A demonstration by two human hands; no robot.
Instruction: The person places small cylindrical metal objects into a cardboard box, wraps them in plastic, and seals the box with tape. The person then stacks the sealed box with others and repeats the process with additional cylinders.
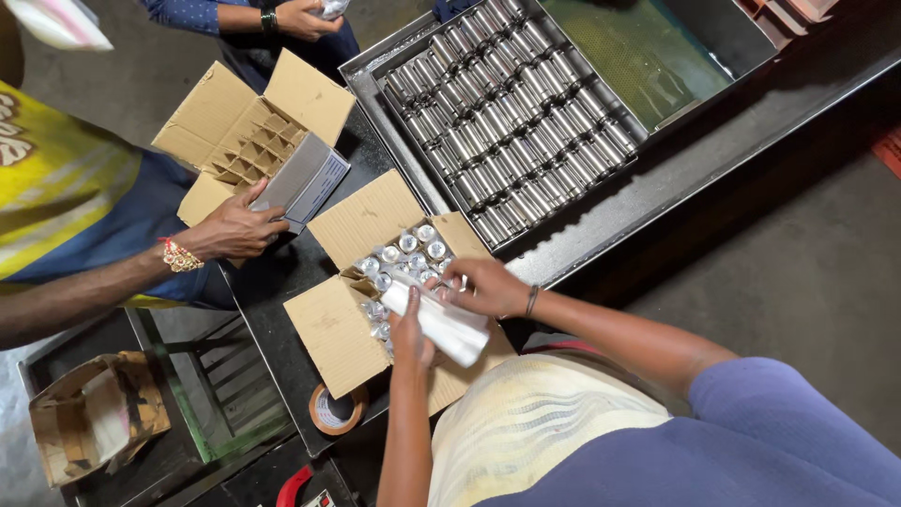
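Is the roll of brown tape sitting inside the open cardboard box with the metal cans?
No, the brown tape roll lies on the dark table, outside the open cardboard box.

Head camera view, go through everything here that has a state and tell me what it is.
Front carton: flaps open, partly filled with capped tubes.
Rear carton: open, divider cells show nothing inside.
Metal tray: packed with rows of tubes.
White wrapped bundle: held in left hand and right hand.
Tape roll: lying flat.

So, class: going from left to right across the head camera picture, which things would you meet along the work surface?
Torn carton → empty divided carton → tape roll → open carton of small bottles → left hand → white bundle → right hand → metal tray of cylinders.
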